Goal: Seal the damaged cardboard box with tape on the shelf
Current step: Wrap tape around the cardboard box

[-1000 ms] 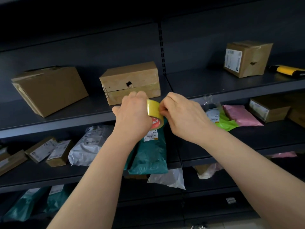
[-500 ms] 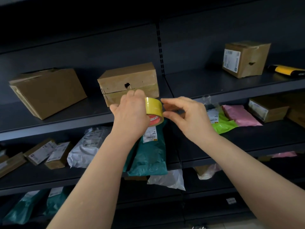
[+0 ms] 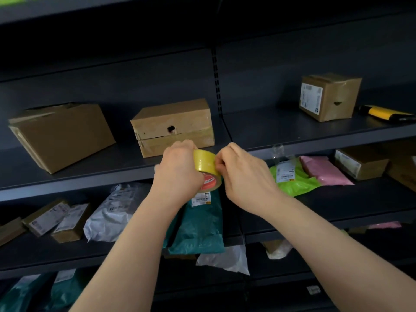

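1. My left hand [image 3: 180, 170] hides much of the tape roll [image 3: 206, 164]; whether a loose end is lifted, I cannot tell
2. My left hand is wrapped around the roll, holding it in front of the shelf [image 3: 90, 174] edge
3. My right hand [image 3: 244, 174] has its fingertips [image 3: 219, 162] pinched on the roll's yellow rim
4. The damaged box [image 3: 173, 124], with a dark hole in its front, sits on the shelf just behind my hands

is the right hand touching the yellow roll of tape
Touching. The head view shows the right hand with its fingertips pinched against the rim of the yellow roll of tape, which the left hand holds.
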Motion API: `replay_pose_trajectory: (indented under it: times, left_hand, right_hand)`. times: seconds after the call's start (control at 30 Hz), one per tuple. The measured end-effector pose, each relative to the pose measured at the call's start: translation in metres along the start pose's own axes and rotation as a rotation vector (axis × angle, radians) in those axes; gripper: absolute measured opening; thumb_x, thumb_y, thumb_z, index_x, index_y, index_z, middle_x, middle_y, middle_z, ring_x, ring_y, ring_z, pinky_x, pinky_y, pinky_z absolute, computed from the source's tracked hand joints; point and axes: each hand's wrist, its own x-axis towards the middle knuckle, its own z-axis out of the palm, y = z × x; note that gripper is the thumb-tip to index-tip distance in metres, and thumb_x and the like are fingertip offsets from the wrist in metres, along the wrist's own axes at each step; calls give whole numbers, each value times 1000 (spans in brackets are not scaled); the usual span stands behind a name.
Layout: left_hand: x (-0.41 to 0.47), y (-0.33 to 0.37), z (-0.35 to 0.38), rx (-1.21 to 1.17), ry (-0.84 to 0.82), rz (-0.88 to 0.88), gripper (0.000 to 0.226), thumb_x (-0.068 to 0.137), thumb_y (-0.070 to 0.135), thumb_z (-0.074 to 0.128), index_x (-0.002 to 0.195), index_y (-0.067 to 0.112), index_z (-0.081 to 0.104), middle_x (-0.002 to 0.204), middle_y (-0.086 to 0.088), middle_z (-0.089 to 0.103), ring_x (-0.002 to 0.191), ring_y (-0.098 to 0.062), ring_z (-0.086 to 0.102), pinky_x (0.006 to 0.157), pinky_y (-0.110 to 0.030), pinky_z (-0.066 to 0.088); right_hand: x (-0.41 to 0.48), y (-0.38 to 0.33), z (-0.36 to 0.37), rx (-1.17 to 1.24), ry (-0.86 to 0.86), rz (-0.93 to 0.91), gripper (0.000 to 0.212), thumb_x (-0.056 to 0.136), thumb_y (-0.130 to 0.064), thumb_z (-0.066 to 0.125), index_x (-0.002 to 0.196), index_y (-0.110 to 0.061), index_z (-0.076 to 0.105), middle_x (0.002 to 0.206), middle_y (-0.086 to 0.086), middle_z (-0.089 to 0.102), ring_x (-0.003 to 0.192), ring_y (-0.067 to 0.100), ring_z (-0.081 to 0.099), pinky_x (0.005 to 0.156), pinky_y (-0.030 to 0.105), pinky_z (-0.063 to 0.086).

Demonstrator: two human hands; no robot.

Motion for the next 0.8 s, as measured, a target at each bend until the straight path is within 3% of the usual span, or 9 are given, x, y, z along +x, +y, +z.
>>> replay_pose_trajectory:
  times: [0.13,0.23,0.4,0.5,0.57,0.67,0.73,0.8]
  left_hand:
    - [0,4,4,218,103,1,33,78,-2,58,98,20,43,98,3,43,100,-22,46,77,-38,25]
    - [1,4,7,246,100,43,33,76,-4,56,96,19,43,97,3,42,99,-22,47,77,-37,24]
    - [3,-2,-7,20,-57,30,31,77,-5,54,96,19,47,98,0,53,92,-24,51,82,-42,40]
    - [4,-6,-15,-54,-52,49,29,77,-5,52,92,19,48,85,-1,55,88,-29,55,74,-42,45]
    - [2,-5,-15,-65,-40,51,27,77,-5,52,90,19,48,79,1,53,85,-29,56,68,-38,41]
    - [-1,-6,-12,-51,-43,36,29,76,-5,53,86,21,45,76,4,48,86,-30,54,74,-44,44]
    - [-4,-7,-10,-48,-50,13,30,75,-6,53,87,20,45,78,3,47,88,-30,54,80,-47,46]
    - [-6,-7,-9,31,-20,-9,31,75,-5,54,92,19,46,89,1,49,92,-27,51,82,-44,41]
  right_hand:
    - [0,-8,-1,275,-181,285,10,102,-21,38,93,-23,42,96,-6,48,84,15,46,71,32,32]
    - [-4,-9,-1,491,-180,399,18,102,-22,39,86,-26,45,96,-5,53,86,12,48,73,32,36]
    - [-10,0,-7,521,36,191,5,96,-21,56,96,-26,55,95,-13,53,84,3,54,73,26,46]
    - [-9,2,-10,628,210,107,17,85,-15,73,100,-24,72,97,-11,65,83,6,64,72,18,50]
    - [-9,0,-10,555,285,53,11,82,-15,75,91,-20,77,89,-11,68,80,4,64,70,15,48]
    - [-8,-6,-8,215,274,23,9,87,-26,63,85,-21,70,85,-14,58,77,4,54,59,23,39]
    - [-9,-10,-2,32,210,6,11,93,-26,55,87,-19,61,87,-10,52,81,10,50,57,28,33]
    - [-9,-15,1,4,76,58,11,99,-23,47,93,-18,55,92,-9,44,84,12,44,62,30,31]
